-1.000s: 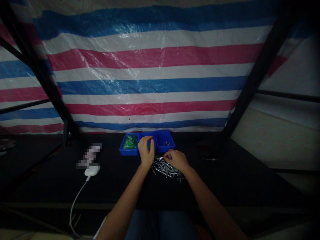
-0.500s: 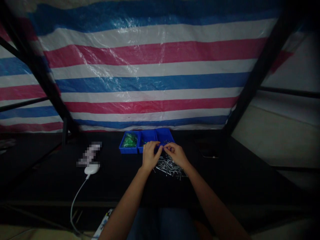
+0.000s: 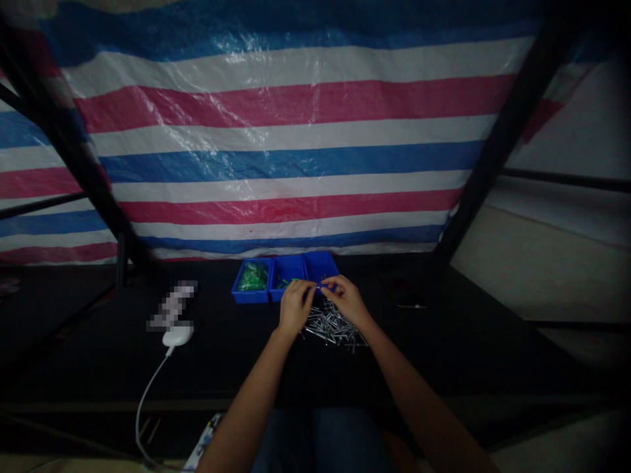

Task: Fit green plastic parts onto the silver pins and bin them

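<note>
A thin green piece (image 3: 302, 282) was pinched by the left hand (image 3: 296, 307), its long axis lying left to right, just beyond the steel nails (image 3: 335, 326); its right end was nearest the right hand (image 3: 346, 300), whose grip could not be told.

pixelated item (image 3: 172, 305) unreadable; green parts (image 3: 252, 276) too small to identify

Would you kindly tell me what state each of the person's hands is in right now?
Left hand: closed, pinching a thin green strip.
Right hand: fingertips pinched together; whatever they hold is too small to tell.
</note>
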A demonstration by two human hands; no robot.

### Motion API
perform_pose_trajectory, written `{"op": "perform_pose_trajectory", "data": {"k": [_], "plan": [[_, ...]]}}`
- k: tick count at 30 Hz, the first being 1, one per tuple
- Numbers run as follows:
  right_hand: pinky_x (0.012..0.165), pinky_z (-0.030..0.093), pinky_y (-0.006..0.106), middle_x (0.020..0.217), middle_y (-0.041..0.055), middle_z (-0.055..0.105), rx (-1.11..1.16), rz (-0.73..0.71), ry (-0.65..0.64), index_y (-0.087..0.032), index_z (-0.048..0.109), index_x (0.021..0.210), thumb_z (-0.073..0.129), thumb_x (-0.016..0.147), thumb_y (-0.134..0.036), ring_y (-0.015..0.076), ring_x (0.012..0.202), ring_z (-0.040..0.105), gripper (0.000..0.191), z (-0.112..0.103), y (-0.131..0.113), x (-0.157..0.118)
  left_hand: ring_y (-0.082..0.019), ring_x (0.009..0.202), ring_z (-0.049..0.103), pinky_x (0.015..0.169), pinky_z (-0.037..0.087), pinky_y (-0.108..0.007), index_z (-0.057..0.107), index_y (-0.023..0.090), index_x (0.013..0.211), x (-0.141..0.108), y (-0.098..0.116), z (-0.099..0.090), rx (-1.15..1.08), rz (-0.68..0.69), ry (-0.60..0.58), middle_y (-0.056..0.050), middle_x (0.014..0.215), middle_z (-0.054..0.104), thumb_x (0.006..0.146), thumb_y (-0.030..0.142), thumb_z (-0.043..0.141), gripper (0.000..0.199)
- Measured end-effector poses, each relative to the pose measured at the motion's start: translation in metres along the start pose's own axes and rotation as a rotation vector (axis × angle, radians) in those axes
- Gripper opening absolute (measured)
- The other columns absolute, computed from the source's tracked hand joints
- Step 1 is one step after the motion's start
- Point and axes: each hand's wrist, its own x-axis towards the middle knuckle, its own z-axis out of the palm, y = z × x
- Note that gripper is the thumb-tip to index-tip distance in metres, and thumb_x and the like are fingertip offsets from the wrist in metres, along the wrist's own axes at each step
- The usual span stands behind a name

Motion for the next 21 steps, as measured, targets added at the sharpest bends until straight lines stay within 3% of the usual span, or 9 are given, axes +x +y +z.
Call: {"op": "perform_pose_trajectory", "data": {"k": [8, 16, 21], "plan": [[0.055, 0.039, 0.023, 0.072, 0.0019, 0.058, 0.003, -0.035, -0.102, -0.017, 0.062, 0.074, 0.054, 0.074, -0.033, 0.0099, 0.055, 0.047, 0.017, 0.01, 0.002, -0.002, -0.018, 0.085, 0.054, 0.077, 0.043, -0.033, 0.059, 0.018, 0.088, -0.001, -0.002, 0.0, 0.024, -0.004, -0.054, -0.006, 0.086, 0.061, 0.082, 0.015, 0.044, 0.016], [0.053, 0.039, 0.021, 0.074, 0.0004, 0.059, -0.065, 0.013, -0.116, -0.019, 0.057, 0.083, 0.047, 0.079, -0.033, 0.0093, 0.053, 0.049, 0.019, 0.016, -0.001, -0.006, -0.016, 0.08, 0.056, 0.072, 0.045, -0.029, 0.06, 0.018, 0.085, -0.002, 0.0, 0.003, -0.038, -0.061, -0.07, -0.005, 0.085, 0.061, 0.08, 0.016, 0.046, 0.015], [0.054, 0.039, 0.022, 0.076, 0.0, 0.061, -0.169, 0.015, -0.159, -0.02, 0.06, 0.084, 0.05, 0.077, -0.032, 0.0089, 0.053, 0.049, 0.017, 0.007, -0.005, -0.006, -0.016, 0.077, 0.056, 0.07, 0.044, -0.028, 0.059, 0.018, 0.086, -0.001, 0.0, 0.002, -0.046, -0.091, -0.022, -0.005, 0.083, 0.06, 0.081, 0.017, 0.045, 0.015]]}}
